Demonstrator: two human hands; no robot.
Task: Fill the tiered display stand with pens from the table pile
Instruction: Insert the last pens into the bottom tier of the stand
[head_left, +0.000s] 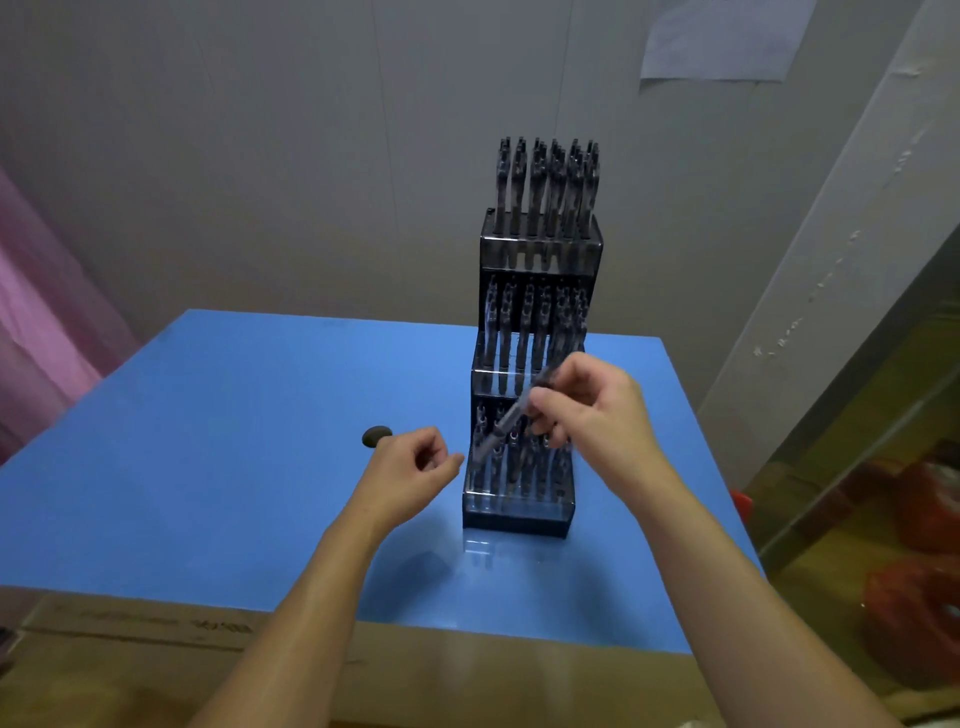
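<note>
Tiered display stand (519, 512) sits upright on the blue counter (208, 415), toward its right half. Top, middle and lower tiers all look packed with dark pens. No loose pile visible near the stand, so this looks like one of the last pens to go in.

Right hand (587, 410) pinches a dark pen (511, 415) between thumb and fingertips, in front of the stand's lower tiers, pen slanted with its lower end toward the left side of the bottom tier. Left hand (415, 467) hovers just left of the stand's base, fingers loosely curled, holding nothing. Small dark oval object (376, 435) lies on the counter left of the stand, just beyond the left hand; can't tell what it is.

For the step: swing the pen closer to vertical before lowering, aim at the free slot on the stand's left side, keep clear of neighbouring clips. Left hand could steady the base if the stand shifts.
</note>
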